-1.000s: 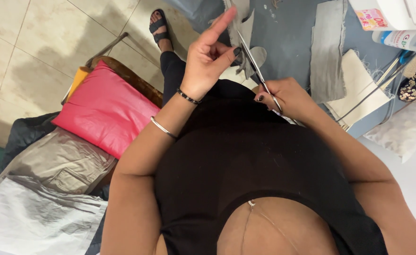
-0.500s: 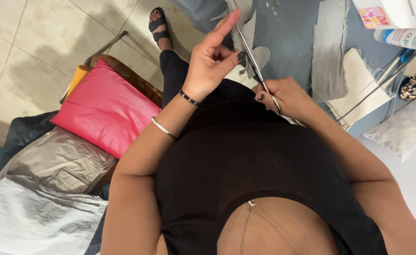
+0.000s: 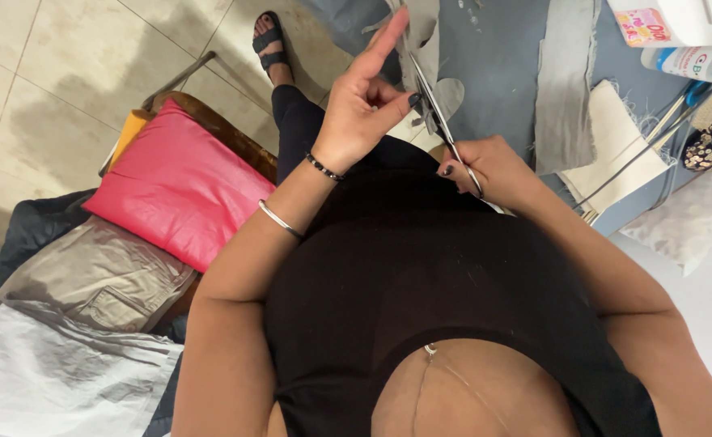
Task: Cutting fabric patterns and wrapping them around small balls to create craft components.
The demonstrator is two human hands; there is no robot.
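My right hand (image 3: 489,168) grips the handles of metal scissors (image 3: 441,121), whose blades point up and away from me. My left hand (image 3: 364,101) pinches a light grey piece of fabric (image 3: 429,24) just beside the blades, index finger stretched upward. The blades meet the fabric edge between my two hands. Two bracelets sit on my left wrist. My black top fills the lower middle of the view.
A blue-grey table surface (image 3: 493,73) carries grey fabric strips (image 3: 566,89), a cream fabric piece (image 3: 615,137), a bottle (image 3: 688,61) and a white machine (image 3: 680,16). A pink cushion (image 3: 178,182) lies on a wooden chair at left, with folded garments (image 3: 89,275) below it. A sandalled foot (image 3: 271,44) rests on the tiled floor.
Both hands stay nearly in place; the scissors and the left hand's pinch on the fabric shift only slightly.
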